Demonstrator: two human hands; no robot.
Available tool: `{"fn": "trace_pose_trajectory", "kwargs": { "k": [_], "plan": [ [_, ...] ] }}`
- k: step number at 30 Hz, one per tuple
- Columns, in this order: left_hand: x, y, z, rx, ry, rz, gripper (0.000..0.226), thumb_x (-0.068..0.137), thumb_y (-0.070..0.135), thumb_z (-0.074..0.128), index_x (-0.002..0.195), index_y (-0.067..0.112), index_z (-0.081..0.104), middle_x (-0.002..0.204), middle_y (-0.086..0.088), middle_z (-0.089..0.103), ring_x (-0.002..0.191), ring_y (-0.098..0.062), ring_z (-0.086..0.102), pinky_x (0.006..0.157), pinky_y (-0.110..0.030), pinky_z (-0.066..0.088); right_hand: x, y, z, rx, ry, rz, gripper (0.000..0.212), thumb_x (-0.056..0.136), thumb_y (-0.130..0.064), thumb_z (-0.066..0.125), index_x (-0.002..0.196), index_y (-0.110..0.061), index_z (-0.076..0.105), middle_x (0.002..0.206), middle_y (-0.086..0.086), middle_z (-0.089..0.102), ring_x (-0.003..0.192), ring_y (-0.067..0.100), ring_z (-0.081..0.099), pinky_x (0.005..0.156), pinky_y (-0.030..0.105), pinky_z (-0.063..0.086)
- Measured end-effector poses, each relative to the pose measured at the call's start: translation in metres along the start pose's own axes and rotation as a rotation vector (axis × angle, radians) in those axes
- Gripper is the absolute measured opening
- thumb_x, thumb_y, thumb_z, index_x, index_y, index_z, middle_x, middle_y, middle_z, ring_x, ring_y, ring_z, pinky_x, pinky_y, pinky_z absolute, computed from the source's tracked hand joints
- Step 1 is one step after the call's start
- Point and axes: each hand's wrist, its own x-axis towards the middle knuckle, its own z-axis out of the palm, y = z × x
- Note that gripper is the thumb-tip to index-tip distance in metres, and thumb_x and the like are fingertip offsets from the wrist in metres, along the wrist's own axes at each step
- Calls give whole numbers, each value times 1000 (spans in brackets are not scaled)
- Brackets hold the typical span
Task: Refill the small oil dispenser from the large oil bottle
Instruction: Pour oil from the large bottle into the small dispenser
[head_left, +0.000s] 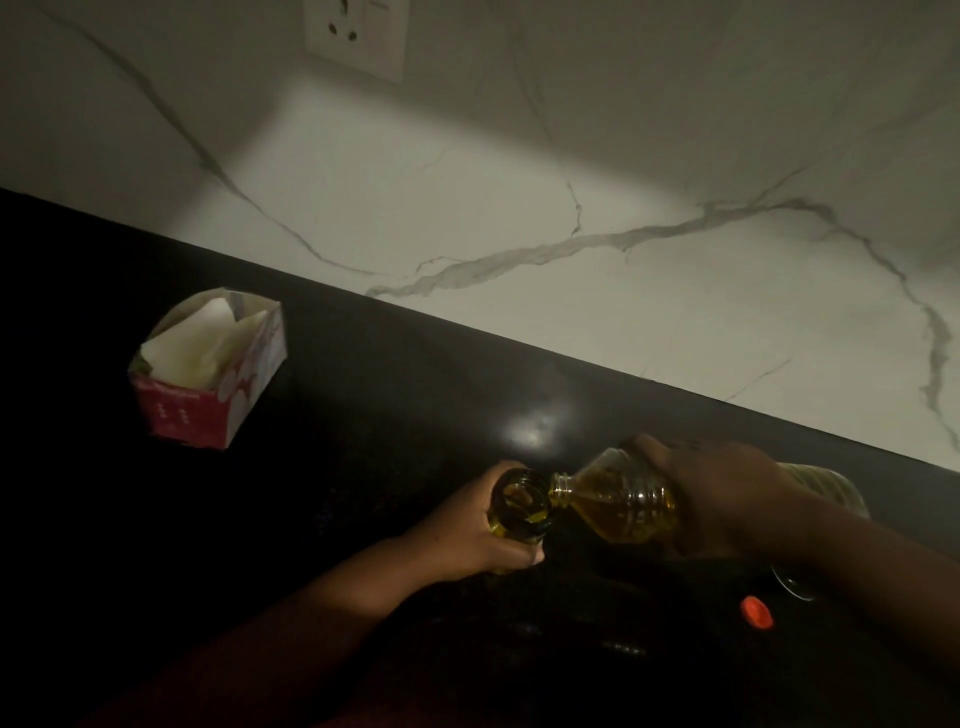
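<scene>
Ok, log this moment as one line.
pouring | left hand grips small dark glass dispenser | right hand tilts large clear plastic oil bottle | mouths touching | orange cap off

Right hand tipping large oil bottle, mouth at small oil dispenser gripped by left hand
</scene>
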Motion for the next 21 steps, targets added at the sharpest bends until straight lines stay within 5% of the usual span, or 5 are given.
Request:
{"fn": "trace_pose_trajectory", "kwargs": {
  "k": [5, 9, 21],
  "plan": [
    [0, -2, -1, 14, -2, -8, 73, 69, 20, 85, 106, 67, 43, 114, 16, 63, 110, 3, 59, 96, -20, 47, 0, -1, -1, -8, 2, 3, 96, 61, -63, 68, 140, -36, 20, 127, -10, 54, 113, 16, 56, 87, 29, 45],
    [0, -1, 0, 13, 8, -10, 68, 69, 18, 85, 108, 57, 45, 112, 15, 64, 106, 6, 60, 91, -15, 47, 1, 0, 0, 9, 7, 2, 96, 60, -64, 69, 139, -36, 22, 126, -11, 55, 112, 15, 56, 86, 29, 45],
    [-1, 1, 2, 10, 0, -5, 70, 57, 37, 83, 103, 71, 43, 113, 12, 66, 110, -3, 62, 99, -29, 49, 2, 1, 1, 0, -4, -2, 99, 59, -65, 69, 140, -36, 19, 128, -11, 53, 114, 15, 56, 88, 29, 44]
  ]
}}
